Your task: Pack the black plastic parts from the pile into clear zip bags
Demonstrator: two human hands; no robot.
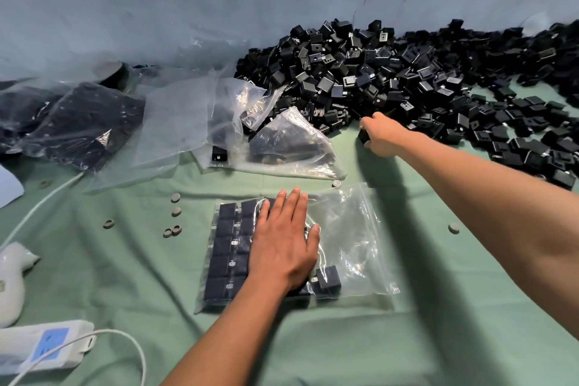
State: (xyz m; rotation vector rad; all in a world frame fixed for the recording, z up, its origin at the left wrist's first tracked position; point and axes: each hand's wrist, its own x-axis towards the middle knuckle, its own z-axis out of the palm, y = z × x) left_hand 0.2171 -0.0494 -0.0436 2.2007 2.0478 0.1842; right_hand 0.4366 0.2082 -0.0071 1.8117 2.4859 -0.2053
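Note:
A big pile of black plastic parts (391,72) lies along the back wall and spreads to the right. In front of me a clear zip bag (351,244) lies flat, with rows of black parts packed in its left half and one loose part (329,280) near its bottom. My left hand (283,244) presses flat on the packed rows, fingers straight. My right hand (380,135) reaches to the pile's near edge and grips a black part (363,136).
Filled bags (78,122) lie at the back left, beside loose clear bags (282,141). Small grey discs (175,213) dot the green cloth. A white power strip (44,345) with cable and a white object (12,279) sit at the left front.

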